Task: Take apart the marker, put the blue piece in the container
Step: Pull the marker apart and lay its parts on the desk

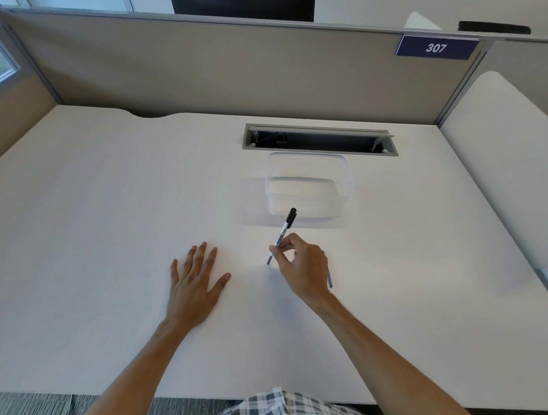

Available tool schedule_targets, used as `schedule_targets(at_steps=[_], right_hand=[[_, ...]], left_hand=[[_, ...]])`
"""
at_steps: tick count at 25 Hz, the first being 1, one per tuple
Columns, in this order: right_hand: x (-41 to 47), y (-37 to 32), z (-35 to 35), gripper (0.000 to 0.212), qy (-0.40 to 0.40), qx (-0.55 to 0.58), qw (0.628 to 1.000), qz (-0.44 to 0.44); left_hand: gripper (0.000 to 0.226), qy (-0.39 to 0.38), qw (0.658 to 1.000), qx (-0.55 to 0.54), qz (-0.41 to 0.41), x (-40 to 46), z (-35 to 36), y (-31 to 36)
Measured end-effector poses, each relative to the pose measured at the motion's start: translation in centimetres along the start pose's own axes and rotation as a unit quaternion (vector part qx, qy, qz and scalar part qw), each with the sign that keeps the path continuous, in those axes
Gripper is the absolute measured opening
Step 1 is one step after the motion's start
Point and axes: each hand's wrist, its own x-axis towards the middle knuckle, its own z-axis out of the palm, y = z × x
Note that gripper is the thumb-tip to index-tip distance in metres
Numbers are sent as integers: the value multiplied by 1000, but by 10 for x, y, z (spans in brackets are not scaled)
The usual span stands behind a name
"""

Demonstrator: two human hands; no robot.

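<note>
My right hand (302, 265) pinches a marker (284, 230) with a white barrel and a black cap, tilted up and away from me; its lower bluish end touches the desk near the fingertips. A thin blue-grey piece (329, 278) lies on the desk partly under the right side of that hand; I cannot tell whether the hand touches it. A clear plastic container (309, 186) stands just beyond the marker's cap and holds nothing I can see. My left hand (194, 278) rests flat on the desk, fingers spread, to the left of the marker.
The white desk (111, 213) has an open cable slot (318, 139) right behind the container. A beige partition (230, 72) walls the back and left, with a blue sign reading 307 (436, 48). The desk's near edge runs just above my lap.
</note>
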Motion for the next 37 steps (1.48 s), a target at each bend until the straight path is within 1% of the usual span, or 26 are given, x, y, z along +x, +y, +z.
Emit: schedule_targets(at_steps=[4, 11, 15, 20, 24, 27, 30, 33, 35, 37], right_hand=[[8, -10, -11, 15, 26, 33, 999, -1], [22, -17, -29, 17, 57, 52, 997, 13], [34, -20, -41, 16, 65, 75, 995, 8], [39, -18, -51, 14, 46, 96, 994, 2], [31, -13, -55, 16, 16, 56, 998, -1], [24, -10, -57, 14, 1, 40, 999, -4], [19, -8, -58, 12, -8, 35, 999, -6], [15, -9, -57, 12, -27, 62, 998, 6], [14, -11, -56, 12, -50, 97, 994, 13], [12, -14, -54, 11, -78, 133, 988, 12]], left_hand=[[76, -1, 1000, 0, -1, 0, 1, 1], [76, -5, 1000, -1, -3, -1, -2, 1], [77, -7, 1000, -5, -1, -2, -3, 3], [79, -6, 1000, -11, 1, -2, -5, 3], [81, -3, 1000, -22, -2, -1, -8, 5], [73, 49, 998, -28, 9, 0, -17, 14], [54, 143, 988, -54, 36, 2, -31, 27], [37, 242, 964, -88, 61, 5, -48, 44], [31, 271, 953, -98, 96, 7, -59, 57], [31, 266, 948, -95, 146, 9, -68, 68]])
